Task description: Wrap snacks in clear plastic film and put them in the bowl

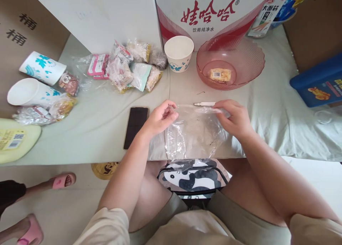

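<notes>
A clear plastic bag (196,131) is stretched between my hands at the table's front edge, its lower part hanging over the edge. My left hand (163,117) pinches its upper left rim with curled fingers. On the other side, my right hand (235,117) grips the upper right rim between thumb and fingers. A slim white pen-like tool (205,104) with a dark tip points left from beside my right fingertips; whether it is held or lies on the cloth, I cannot tell. Beyond it stands a pink ribbed bowl (231,56) with one wrapped snack (220,75) inside.
A dark phone (136,128) lies left of my left hand. Several wrapped snacks (120,72) are piled behind it, beside an upright paper cup (179,54). Two paper cups (33,91) lie tipped at left. A blue package (320,81) stands right. Another person's feet (64,180) show lower left.
</notes>
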Demonstrator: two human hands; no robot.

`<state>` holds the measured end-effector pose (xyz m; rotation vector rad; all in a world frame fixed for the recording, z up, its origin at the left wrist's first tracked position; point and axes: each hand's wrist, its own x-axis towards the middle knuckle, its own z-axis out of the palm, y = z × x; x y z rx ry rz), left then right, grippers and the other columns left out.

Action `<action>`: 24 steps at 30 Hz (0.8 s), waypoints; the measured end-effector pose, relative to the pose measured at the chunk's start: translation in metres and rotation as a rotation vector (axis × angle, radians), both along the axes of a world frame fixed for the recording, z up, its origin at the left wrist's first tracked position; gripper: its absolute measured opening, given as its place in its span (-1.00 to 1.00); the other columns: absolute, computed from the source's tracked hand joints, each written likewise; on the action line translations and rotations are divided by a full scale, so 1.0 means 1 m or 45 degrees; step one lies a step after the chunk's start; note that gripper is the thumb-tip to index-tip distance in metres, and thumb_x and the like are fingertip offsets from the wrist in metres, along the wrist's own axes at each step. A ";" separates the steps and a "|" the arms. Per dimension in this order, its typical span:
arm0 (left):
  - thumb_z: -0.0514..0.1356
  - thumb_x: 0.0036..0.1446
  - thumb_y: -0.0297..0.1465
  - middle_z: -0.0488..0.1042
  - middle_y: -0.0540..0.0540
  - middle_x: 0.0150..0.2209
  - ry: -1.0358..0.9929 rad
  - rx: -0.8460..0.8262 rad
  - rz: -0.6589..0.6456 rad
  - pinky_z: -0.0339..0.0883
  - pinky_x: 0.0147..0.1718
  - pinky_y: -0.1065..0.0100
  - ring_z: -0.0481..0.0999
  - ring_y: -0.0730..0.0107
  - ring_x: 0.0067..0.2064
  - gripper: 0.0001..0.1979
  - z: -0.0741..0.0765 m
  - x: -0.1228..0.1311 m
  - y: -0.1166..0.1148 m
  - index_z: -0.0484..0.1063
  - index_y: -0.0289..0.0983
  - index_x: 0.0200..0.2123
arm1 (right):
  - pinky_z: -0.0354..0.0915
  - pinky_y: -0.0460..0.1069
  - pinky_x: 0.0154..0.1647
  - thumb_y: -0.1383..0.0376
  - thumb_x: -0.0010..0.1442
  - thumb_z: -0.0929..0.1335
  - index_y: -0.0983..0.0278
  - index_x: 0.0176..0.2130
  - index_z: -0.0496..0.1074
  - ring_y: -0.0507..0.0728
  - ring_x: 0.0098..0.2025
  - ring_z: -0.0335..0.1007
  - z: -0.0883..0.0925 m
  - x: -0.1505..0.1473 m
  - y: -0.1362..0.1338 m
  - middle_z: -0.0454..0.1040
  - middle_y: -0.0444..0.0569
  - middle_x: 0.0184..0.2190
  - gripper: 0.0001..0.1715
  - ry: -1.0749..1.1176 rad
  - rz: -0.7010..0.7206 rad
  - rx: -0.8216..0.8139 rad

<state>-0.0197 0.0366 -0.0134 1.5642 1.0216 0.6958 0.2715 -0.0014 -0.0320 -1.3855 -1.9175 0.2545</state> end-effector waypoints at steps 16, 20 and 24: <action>0.45 -0.04 -0.10 0.60 -0.13 -0.18 -0.243 -0.283 0.261 0.52 -0.12 0.24 0.63 0.23 -0.10 -0.52 0.000 -0.004 0.006 0.50 -0.18 -0.10 | 0.42 0.04 -0.39 0.16 0.22 0.33 0.18 -0.25 0.45 0.12 -0.43 0.49 0.002 0.011 0.004 0.52 -0.09 -0.46 -0.84 1.079 -0.120 -0.303; 0.46 -0.07 -0.11 0.64 -0.15 -0.29 -0.304 -0.577 0.210 0.54 -0.25 0.29 0.66 0.26 -0.22 -0.61 0.005 0.002 0.003 0.51 -0.28 -0.33 | 0.53 0.11 -0.18 0.13 0.32 0.31 0.16 -0.22 0.44 0.18 -0.18 0.61 -0.010 0.016 0.008 0.61 0.00 -0.23 -0.82 1.030 -0.043 -0.287; 0.44 -0.06 -0.19 0.57 -0.01 -0.45 -0.408 -0.674 0.453 0.36 -0.54 0.48 0.59 0.43 -0.43 -0.66 0.012 0.001 0.005 0.45 -0.24 -0.32 | 0.54 0.07 -0.33 0.06 0.25 0.42 0.10 0.08 0.37 0.15 -0.29 0.63 -0.014 0.018 0.004 0.63 -0.03 -0.14 -0.55 0.904 0.024 -0.379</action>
